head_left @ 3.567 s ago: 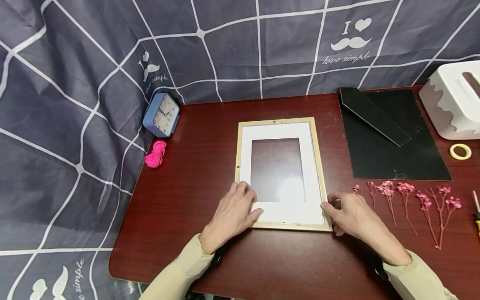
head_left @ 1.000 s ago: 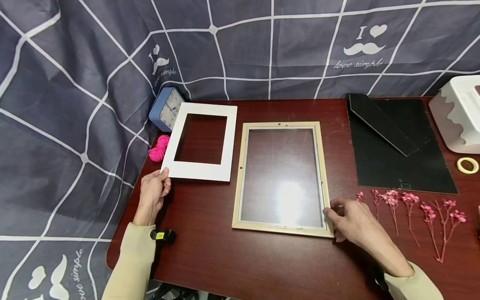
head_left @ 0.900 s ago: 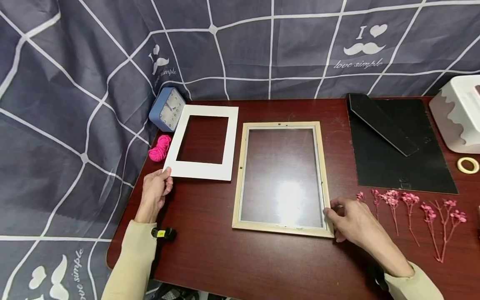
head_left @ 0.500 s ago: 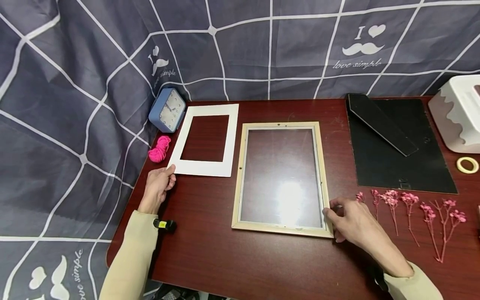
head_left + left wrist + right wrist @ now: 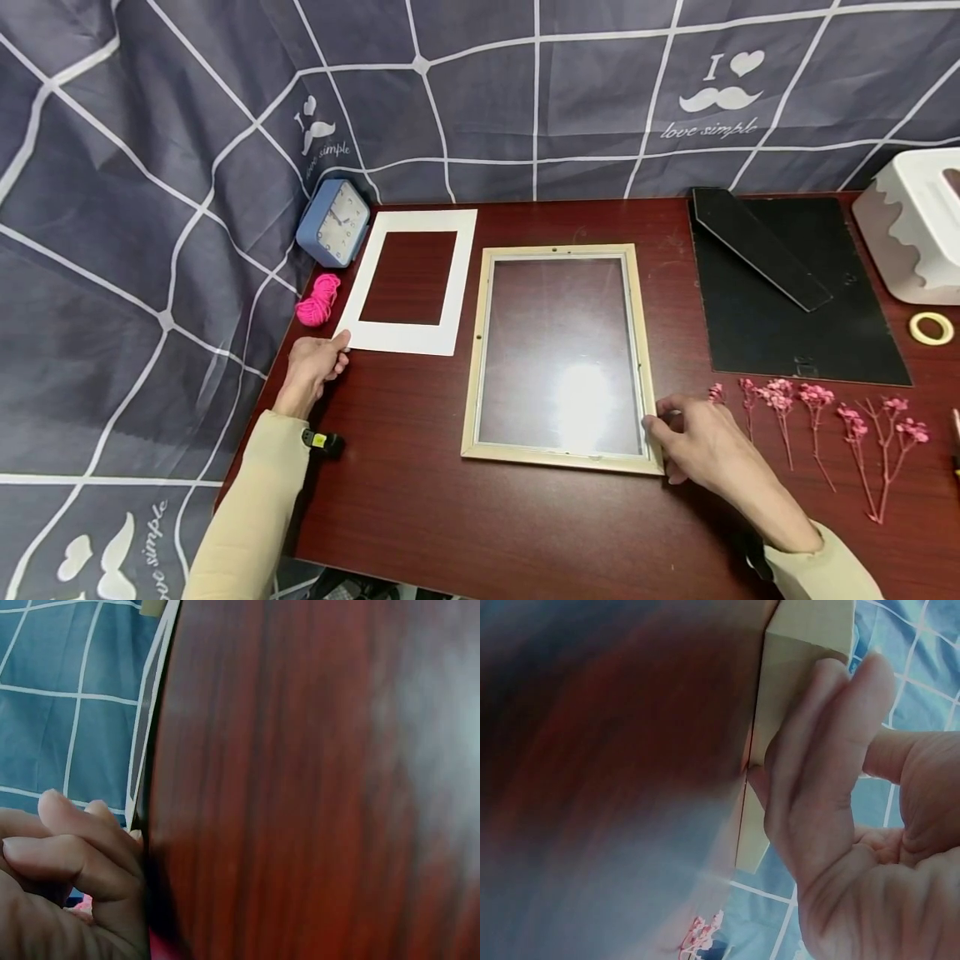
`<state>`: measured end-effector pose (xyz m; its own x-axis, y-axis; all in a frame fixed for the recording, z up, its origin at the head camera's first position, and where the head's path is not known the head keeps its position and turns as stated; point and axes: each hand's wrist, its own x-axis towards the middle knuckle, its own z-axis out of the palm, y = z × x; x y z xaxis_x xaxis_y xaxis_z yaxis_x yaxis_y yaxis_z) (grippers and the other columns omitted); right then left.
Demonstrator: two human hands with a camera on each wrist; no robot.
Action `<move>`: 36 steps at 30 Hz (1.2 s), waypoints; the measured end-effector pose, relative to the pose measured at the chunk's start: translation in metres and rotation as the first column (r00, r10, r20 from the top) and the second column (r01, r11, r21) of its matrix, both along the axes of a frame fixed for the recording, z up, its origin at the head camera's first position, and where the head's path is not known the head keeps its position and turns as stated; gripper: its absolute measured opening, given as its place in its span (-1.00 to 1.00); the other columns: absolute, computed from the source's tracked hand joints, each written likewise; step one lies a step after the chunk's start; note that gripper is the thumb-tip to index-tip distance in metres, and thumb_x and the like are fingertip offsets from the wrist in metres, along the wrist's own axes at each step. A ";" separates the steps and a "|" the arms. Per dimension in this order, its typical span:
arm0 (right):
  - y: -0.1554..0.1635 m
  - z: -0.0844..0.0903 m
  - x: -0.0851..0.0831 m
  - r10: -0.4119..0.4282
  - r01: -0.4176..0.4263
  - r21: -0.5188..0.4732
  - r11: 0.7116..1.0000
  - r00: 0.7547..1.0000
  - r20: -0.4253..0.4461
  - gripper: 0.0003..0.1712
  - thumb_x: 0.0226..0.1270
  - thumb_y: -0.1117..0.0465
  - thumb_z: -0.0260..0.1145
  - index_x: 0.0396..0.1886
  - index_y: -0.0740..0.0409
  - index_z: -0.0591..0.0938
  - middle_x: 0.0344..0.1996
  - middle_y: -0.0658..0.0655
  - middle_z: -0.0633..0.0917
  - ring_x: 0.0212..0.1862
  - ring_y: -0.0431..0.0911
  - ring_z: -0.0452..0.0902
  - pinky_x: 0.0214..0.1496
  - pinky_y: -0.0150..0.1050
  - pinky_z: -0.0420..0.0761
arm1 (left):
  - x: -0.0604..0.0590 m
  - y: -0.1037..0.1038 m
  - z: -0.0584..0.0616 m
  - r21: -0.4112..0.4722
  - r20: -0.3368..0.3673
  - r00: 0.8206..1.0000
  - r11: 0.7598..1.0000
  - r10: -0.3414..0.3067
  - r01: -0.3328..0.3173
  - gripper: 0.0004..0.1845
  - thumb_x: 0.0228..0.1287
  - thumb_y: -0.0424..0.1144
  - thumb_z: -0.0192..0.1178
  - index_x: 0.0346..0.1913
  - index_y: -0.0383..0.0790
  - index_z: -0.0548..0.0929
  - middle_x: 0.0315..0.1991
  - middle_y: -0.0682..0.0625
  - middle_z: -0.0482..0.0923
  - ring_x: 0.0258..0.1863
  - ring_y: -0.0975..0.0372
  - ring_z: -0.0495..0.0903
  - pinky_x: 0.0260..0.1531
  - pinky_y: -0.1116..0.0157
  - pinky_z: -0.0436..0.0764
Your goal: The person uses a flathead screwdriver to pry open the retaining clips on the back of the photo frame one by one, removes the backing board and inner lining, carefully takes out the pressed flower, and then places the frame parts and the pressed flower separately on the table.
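Note:
A white picture mat (image 5: 405,337) with a rectangular window lies on the left of the dark red table, beside the clock. My left hand (image 5: 315,367) pinches its near left corner between thumb and fingers; in the left wrist view the mat shows edge-on as a thin strip (image 5: 154,682) above the fingers. The pale wooden picture frame (image 5: 555,459) lies flat in the middle, its clear pane (image 5: 558,350) reflecting a bright light. At its near right corner my right hand (image 5: 708,437) grips the frame, thumb over the top edge, fingers against the outer side (image 5: 802,780).
Behind the mat stands a blue clock (image 5: 333,222), with pink yarn (image 5: 318,300) near it. To the right lie a black backing board (image 5: 795,333) with its stand leg, several pink dried flowers (image 5: 817,396) and a tape roll (image 5: 931,328). A white box (image 5: 915,225) stands far right.
The white mat has come out of the frame, carried left by my left hand and lowered beside the clock. My right hand stays at the frame's near right corner.

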<state>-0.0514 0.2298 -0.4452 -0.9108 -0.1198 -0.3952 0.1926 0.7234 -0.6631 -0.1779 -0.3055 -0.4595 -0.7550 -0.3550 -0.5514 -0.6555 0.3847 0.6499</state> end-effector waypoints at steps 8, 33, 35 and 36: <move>0.001 -0.001 0.000 0.003 -0.003 -0.006 1.000 1.000 -0.006 -0.61 0.62 0.18 0.27 0.15 0.45 0.66 -0.41 0.09 0.85 -0.66 -0.21 0.69 -0.58 -0.25 0.72 | -0.002 -0.001 0.006 -0.047 -0.047 0.993 0.993 -0.108 0.106 -0.58 0.65 0.00 0.19 -0.34 -0.24 0.66 -0.74 0.22 0.53 -0.76 0.49 0.45 -0.76 0.54 0.41; 0.003 0.005 0.006 -0.018 0.019 0.023 1.000 0.999 -0.027 -0.49 0.73 -0.07 0.24 0.04 0.36 0.72 -0.57 0.02 0.74 -0.64 -0.19 0.67 -0.56 -0.26 0.71 | 0.009 0.007 0.021 -0.159 -0.098 0.970 0.966 -0.222 0.205 -0.38 0.58 0.19 0.23 -0.34 -0.38 0.71 -0.73 0.16 0.57 -0.76 0.41 0.55 -0.75 0.46 0.51; 0.004 0.005 0.006 -0.004 0.007 0.042 0.999 0.998 -0.057 -0.52 0.72 -0.08 0.25 -0.09 0.30 0.75 -0.61 0.00 0.71 -0.65 -0.21 0.65 -0.58 -0.27 0.66 | 0.017 0.024 0.025 -0.149 -0.157 0.960 0.967 -0.230 0.207 -0.42 0.59 0.12 0.26 -0.25 -0.46 0.73 -0.71 0.16 0.59 -0.76 0.40 0.57 -0.75 0.46 0.55; 0.004 0.005 0.006 0.006 -0.002 0.052 0.999 0.997 -0.075 -0.54 0.71 -0.08 0.26 -0.15 0.26 0.75 -0.63 -0.01 0.70 -0.66 -0.22 0.63 -0.58 -0.28 0.63 | 0.022 0.033 0.026 -0.138 -0.183 0.954 0.967 -0.238 0.214 -0.45 0.59 0.07 0.28 -0.22 -0.48 0.74 -0.70 0.15 0.60 -0.75 0.40 0.58 -0.74 0.46 0.58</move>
